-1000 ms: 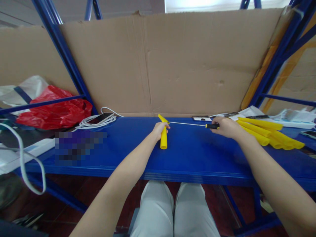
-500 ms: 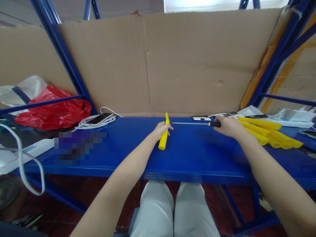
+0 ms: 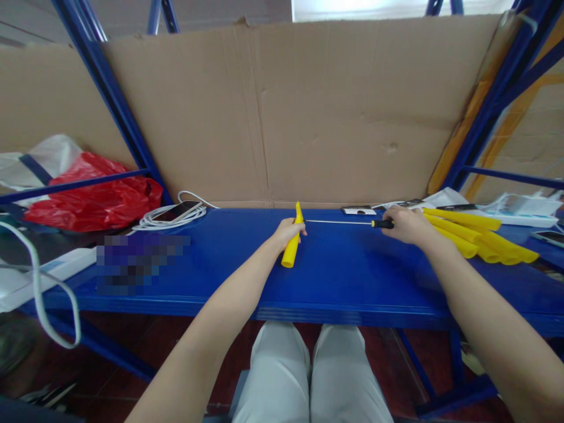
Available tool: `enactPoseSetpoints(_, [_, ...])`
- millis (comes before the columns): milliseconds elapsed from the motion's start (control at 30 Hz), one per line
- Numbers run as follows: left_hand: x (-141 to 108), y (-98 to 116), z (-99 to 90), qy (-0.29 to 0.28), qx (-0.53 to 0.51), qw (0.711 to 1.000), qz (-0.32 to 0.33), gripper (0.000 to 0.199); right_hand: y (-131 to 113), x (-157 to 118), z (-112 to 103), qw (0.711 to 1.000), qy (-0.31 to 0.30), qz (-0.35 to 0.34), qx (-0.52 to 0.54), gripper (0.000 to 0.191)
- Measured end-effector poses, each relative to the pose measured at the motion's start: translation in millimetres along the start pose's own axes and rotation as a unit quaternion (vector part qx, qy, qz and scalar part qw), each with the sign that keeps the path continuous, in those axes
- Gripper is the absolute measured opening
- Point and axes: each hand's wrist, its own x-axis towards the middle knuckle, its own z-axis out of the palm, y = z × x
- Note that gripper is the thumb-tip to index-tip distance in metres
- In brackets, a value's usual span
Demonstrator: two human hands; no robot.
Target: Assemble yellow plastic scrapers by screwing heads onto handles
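Note:
My left hand [image 3: 286, 231] is closed round the middle of a yellow tapered tube [image 3: 291, 249], whose wide end points toward me and whose thin tip points away. In my right hand [image 3: 404, 224] is the black handle of a screwdriver [image 3: 339, 222] with a yellow collar. Its long thin shaft lies level and reaches left to the side of the tube at my left fingers. Whether the screwdriver's tip enters the tube or only touches it, I cannot tell. Just right of my right hand lies a pile of several similar yellow tubes [image 3: 478, 238].
A blue table [image 3: 352, 276] spans the view, with a cardboard panel [image 3: 330, 117] behind it. At left are a red plastic bag [image 3: 97, 194], a coiled white cable [image 3: 170, 218] and a white power strip [image 3: 66, 267]. A small white-and-black card [image 3: 359, 210] lies at the back.
Both hands hold nearly the same pose. The screwdriver's handle and shaft have shifted very slightly; the tube stays in my left hand.

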Motion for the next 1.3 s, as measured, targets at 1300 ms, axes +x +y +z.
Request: enactPoseSetpoints(1300, [9,-8,-0.7,0.028,-0.006,0.999,0.016,0.019,-9,13,8,0.996,-0.062,0.05,-0.034,0.033])
